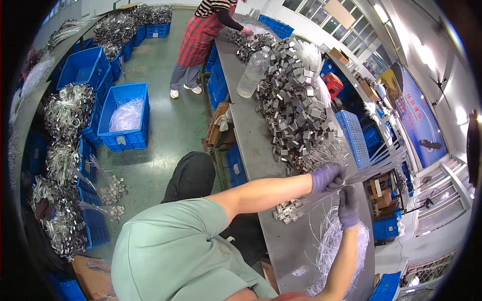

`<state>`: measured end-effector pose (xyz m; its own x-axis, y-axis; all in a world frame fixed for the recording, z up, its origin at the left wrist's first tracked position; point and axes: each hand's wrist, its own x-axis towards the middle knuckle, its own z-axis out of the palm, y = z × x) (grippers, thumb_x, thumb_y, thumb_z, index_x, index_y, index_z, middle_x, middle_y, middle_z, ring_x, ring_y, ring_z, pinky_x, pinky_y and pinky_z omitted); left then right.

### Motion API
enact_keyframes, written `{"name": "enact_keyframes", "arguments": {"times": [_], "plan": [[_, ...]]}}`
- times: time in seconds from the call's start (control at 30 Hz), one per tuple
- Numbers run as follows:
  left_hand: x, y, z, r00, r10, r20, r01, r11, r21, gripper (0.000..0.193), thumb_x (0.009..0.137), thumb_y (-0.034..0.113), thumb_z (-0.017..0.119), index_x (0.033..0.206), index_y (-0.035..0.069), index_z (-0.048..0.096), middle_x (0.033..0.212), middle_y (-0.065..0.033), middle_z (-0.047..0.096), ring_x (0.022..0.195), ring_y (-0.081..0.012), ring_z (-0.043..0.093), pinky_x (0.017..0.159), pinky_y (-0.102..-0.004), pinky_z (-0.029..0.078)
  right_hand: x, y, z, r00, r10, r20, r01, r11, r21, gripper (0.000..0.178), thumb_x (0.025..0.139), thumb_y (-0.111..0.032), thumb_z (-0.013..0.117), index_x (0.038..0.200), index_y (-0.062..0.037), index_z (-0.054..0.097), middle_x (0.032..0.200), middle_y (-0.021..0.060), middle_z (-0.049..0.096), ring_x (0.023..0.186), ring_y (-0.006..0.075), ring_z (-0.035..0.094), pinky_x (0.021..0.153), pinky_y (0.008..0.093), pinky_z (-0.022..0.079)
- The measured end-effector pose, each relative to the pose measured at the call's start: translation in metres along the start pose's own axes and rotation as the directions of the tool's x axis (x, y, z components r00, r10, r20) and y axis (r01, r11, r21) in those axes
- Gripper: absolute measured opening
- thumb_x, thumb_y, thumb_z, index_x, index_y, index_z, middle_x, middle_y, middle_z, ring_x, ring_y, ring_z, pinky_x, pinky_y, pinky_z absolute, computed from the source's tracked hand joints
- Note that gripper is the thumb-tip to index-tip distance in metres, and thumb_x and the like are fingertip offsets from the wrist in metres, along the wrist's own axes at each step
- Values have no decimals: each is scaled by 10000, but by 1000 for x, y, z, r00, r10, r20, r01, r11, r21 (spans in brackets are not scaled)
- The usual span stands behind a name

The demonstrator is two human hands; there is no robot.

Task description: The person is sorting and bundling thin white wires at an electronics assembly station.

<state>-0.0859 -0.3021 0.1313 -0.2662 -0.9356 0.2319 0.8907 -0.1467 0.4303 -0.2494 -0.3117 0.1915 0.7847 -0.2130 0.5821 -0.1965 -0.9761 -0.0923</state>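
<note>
My left hand [329, 177], in a purple glove, is closed round a bundle of thin, pale wire-like strands [374, 168]. The strands fan out to the right, and small metal pieces [288, 210] cluster at the bundle's left end on the table. Just below, my right hand [348, 206], gloved too, has its fingers closed against the same bundle; the exact grip is partly hidden. Under my right wrist lies a loose heap of clear, shiny strands [326, 246]. Beyond my left hand spreads a large pile of grey metal blocks [301, 110] with strands attached.
A large clear plastic bottle [253, 72] stands beside the pile on the grey table [248, 128]. Across the table a co-worker in a checked apron [203, 37] handles similar parts. Blue crates [123, 138] and heaped metal parts [65, 115] line the left side.
</note>
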Motion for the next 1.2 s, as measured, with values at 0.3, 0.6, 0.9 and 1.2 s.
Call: {"name": "enact_keyframes", "arguments": {"times": [0.3,0.6,0.9,1.2], "plan": [[-30,-17,32,828,550,107,-304,280,911,122,843,142,543,914,42,538,690,-86,501,610,-171,480,567,-323,440,7,18,-11,996,29,89,-14,986,-167,198,781,-2,544,978,-3,569,871,188,605,739,342,609,631,358,490],[-11,-14,26,741,497,452,-408,-201,890,304,703,155,663,962,27,567,865,-164,582,821,-339,585,708,-403,472,27,-57,-34,998,14,-57,-24,984,-177,158,768,15,580,916,-42,581,1039,122,585,838,260,603,679,323,482],[-1,-14,14,703,461,541,-501,-219,837,129,788,141,608,857,45,556,800,-163,583,763,-362,583,666,-411,466,41,-29,-45,969,168,184,-88,922,-376,423,752,60,534,1145,-96,539,1077,131,607,905,308,609,710,353,494],[-20,12,36,947,314,74,-228,487,843,135,749,90,600,836,8,537,686,-115,590,590,-215,609,474,-323,453,20,-36,-41,891,451,47,-440,836,328,165,798,-18,615,961,3,618,803,83,633,635,130,603,586,253,499]]}}
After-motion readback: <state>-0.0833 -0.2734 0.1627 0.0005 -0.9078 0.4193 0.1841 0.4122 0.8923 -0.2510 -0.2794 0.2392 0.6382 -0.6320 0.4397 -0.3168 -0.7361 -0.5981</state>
